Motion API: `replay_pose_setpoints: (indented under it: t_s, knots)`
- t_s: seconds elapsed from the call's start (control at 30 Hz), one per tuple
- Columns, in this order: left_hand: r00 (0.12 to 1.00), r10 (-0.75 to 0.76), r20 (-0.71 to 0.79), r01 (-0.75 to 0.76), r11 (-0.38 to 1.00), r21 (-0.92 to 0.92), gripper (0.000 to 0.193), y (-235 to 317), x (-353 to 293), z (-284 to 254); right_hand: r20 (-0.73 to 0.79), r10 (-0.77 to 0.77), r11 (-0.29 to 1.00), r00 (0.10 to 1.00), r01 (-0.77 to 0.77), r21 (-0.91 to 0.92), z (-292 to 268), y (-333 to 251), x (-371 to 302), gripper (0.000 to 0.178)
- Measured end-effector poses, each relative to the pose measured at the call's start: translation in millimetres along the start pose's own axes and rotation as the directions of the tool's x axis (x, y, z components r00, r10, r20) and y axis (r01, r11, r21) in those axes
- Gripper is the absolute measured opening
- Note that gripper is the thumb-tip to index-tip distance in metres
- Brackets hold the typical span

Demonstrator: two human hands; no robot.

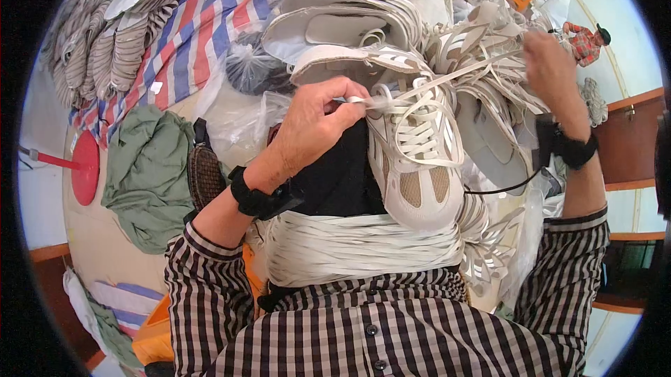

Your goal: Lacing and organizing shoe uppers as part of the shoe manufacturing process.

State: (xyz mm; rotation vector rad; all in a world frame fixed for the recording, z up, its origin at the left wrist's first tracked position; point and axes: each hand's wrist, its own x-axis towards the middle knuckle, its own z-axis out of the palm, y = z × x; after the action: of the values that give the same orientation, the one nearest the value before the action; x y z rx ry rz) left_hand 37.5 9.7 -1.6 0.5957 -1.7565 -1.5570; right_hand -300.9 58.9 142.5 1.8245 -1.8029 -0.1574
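Observation:
A beige and white sneaker upper [419, 167] rests toe toward me over my lap, its front criss-crossed with a cream shoelace [482, 66]. My left hand [314, 122] is beside the upper's left edge, thumb and forefinger pinched on a whitish lace end. Out to the far right, my right hand [556, 73] is closed on the shoelace, which stretches taut from the eyelets to it. A loose loop of lace hangs over the upper's right side. Across my lap lies a thick bundle of white laces [356, 251], with black cloth [328, 181] beyond it.
Stacked shoe uppers [328, 31] lie ahead, and more uppers [489, 118] pile up at right. Left are a striped sheet [203, 34], bundled uppers [105, 41], green cloth [150, 174] and a red disc [85, 167]. Another person [586, 41] in plaid is at far right.

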Motion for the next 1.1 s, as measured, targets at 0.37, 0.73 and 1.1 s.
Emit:
replay_pose_setpoints:
  t_s: [0.37,0.73,1.1]
  knots:
    - [0.993,0.109,0.049,-0.118,0.968,0.224,0.006,-6,9,5,0.072,0.218,0.973,0.973,-0.223,0.054,16,18,-23,0.015]
    - [0.966,-0.214,0.145,0.221,0.975,-0.034,0.010,9,14,0,0.096,-0.373,0.727,0.923,0.226,0.648,3,-101,-8,0.018]
    - [0.990,0.136,-0.046,-0.111,0.928,0.356,0.014,-7,23,13,0.144,-0.275,0.553,0.951,0.034,0.833,17,-110,0,0.010]
